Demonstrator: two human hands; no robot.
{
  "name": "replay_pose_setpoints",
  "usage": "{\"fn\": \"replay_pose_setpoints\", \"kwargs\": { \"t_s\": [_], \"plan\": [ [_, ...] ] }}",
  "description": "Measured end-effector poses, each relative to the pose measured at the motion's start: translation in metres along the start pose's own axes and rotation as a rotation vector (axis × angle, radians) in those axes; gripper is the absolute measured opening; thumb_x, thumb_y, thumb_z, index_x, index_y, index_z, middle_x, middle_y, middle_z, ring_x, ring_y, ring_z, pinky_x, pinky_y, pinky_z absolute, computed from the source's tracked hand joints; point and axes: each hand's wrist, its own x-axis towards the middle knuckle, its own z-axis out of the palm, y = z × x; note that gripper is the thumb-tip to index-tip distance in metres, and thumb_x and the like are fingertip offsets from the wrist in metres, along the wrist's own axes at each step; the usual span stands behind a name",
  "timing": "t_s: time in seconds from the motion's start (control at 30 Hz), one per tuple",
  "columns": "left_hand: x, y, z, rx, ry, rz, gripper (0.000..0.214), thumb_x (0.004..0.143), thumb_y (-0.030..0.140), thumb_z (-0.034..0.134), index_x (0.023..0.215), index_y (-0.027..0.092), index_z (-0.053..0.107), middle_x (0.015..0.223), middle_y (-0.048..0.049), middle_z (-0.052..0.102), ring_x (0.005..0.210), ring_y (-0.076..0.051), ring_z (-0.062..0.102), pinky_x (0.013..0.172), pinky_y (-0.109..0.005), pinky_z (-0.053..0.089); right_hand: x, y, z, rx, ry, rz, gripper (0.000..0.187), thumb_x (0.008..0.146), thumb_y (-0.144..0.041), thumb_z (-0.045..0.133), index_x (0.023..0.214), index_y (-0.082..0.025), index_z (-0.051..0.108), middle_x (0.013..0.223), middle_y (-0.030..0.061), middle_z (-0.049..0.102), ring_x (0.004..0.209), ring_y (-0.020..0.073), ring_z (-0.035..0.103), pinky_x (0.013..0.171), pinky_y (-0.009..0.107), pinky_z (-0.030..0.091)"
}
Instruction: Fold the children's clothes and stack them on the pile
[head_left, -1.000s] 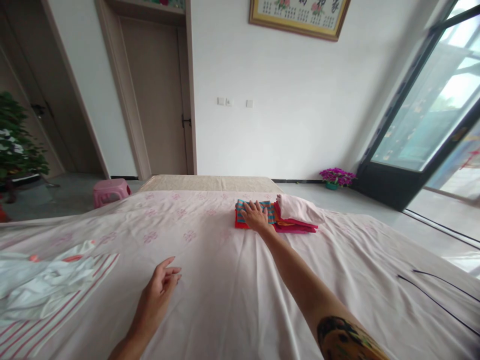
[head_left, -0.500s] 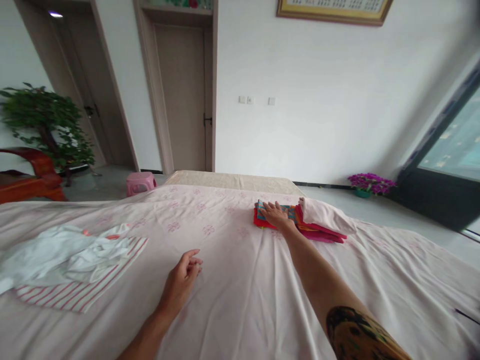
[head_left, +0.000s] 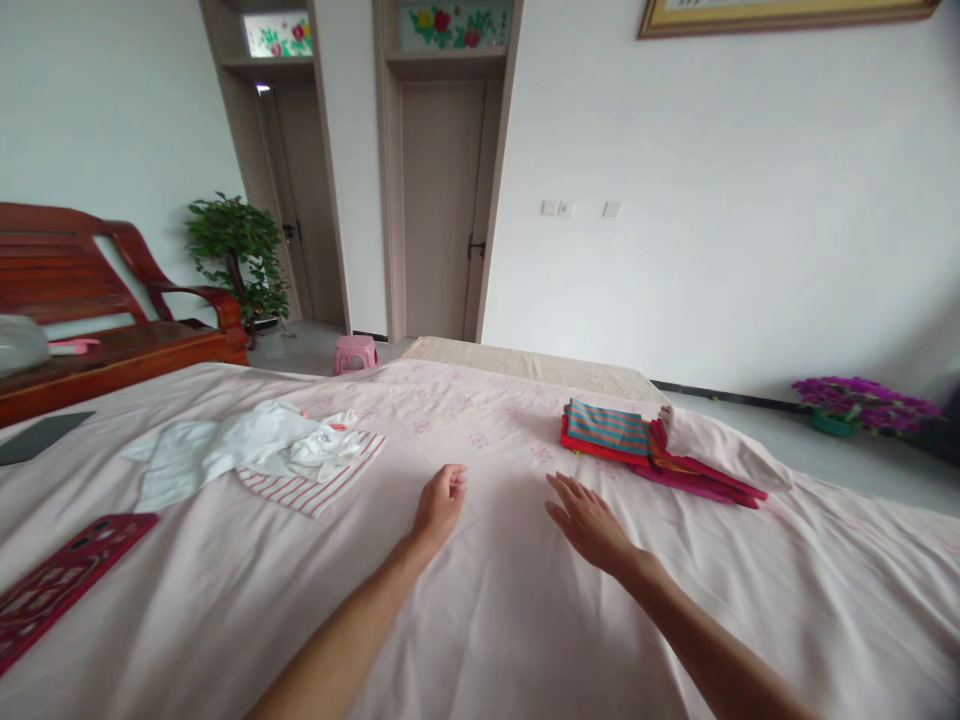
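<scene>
A pale pink sheet [head_left: 487, 620] with a faint flower print covers the bed. My right hand [head_left: 589, 522] hovers open above it with fingers stretched out, holding nothing, a short way in front of a stack of folded cloths [head_left: 609, 432]; the top one is striped teal and red. A folded pale pink cloth [head_left: 712, 452] lies on red ones just right of the stack. My left hand [head_left: 440, 502] rests on the sheet with fingers loosely curled, nothing in it. To its left lies a crumpled white garment [head_left: 247, 448] over a red-striped cloth [head_left: 315, 482].
A dark red patterned flat item [head_left: 56, 580] lies at the bed's left edge, a dark flat item [head_left: 37, 438] behind it. A wooden bench [head_left: 97, 320], a potted plant [head_left: 240, 250] and a pink stool [head_left: 355, 353] stand at the left. Purple flowers [head_left: 862, 397] sit by the right wall.
My right hand has left the striped folded cloth and drawn back toward me, now open above the sheet. The view has swung left, showing the bench and red item.
</scene>
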Motion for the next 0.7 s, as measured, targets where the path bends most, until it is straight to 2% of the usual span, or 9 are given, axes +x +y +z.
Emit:
{"fn": "replay_pose_setpoints", "kwargs": {
  "t_s": [0.07,0.13,0.27,0.4,0.57,0.7],
  "plan": [
    [0.001,-0.004,-0.013,0.092,0.046,-0.005,0.034,0.083,0.009,0.048,0.113,0.017,0.062,0.111,-0.0097,0.069,0.102,-0.016,0.065,0.092,-0.027,0.047,-0.023,-0.004,0.012,-0.022,-0.029,0.036,0.058,0.098,-0.045,0.031,0.151,-0.024,0.037,0.156,0.0072,0.036,0.144,0.0254,0.031,0.117,0.045,0.024],
    [0.004,-0.011,-0.036,0.201,0.100,-0.019,0.038,0.081,0.006,0.050,0.114,0.017,0.063,0.118,-0.0111,0.066,0.112,-0.019,0.060,0.100,-0.031,0.042,-0.036,-0.006,0.016,-0.046,-0.022,0.055,0.057,0.098,-0.045,0.030,0.151,-0.024,0.037,0.158,0.0055,0.033,0.147,0.0246,0.025,0.119,0.045,0.019],
    [0.010,-0.031,-0.101,0.428,0.255,-0.126,0.041,0.085,0.010,0.046,0.121,0.019,0.062,0.130,-0.0141,0.056,0.128,-0.028,0.045,0.110,-0.043,0.030,-0.041,-0.013,0.012,-0.070,0.019,0.085,0.055,0.099,-0.044,0.030,0.149,-0.023,0.040,0.156,0.0067,0.036,0.146,0.0250,0.027,0.119,0.046,0.018],
    [0.016,-0.057,-0.157,0.592,0.360,-0.309,0.042,0.088,0.014,0.040,0.123,0.017,0.062,0.138,-0.0196,0.047,0.131,-0.038,0.036,0.106,-0.055,0.028,-0.040,-0.016,0.010,-0.061,0.055,0.075,0.054,0.099,-0.042,0.032,0.147,-0.022,0.043,0.154,0.0081,0.040,0.143,0.0258,0.031,0.117,0.045,0.020],
    [0.026,-0.087,-0.193,0.649,0.308,-0.486,0.042,0.083,0.025,0.051,0.122,0.017,0.065,0.125,-0.0222,0.056,0.115,-0.040,0.053,0.088,-0.050,0.046,-0.042,-0.013,0.011,-0.021,0.071,0.073,0.051,0.098,-0.042,0.034,0.144,-0.022,0.046,0.152,0.0087,0.043,0.142,0.0255,0.033,0.116,0.043,0.021],
    [0.034,-0.098,-0.208,0.630,0.252,-0.508,0.034,0.076,0.029,0.058,0.103,0.012,0.072,0.111,-0.0251,0.064,0.101,-0.040,0.063,0.079,-0.046,0.050,-0.045,-0.015,0.005,0.021,0.080,0.068,0.050,0.098,-0.040,0.036,0.142,-0.021,0.049,0.150,0.0092,0.045,0.140,0.0249,0.035,0.116,0.042,0.021]
  ]
}}
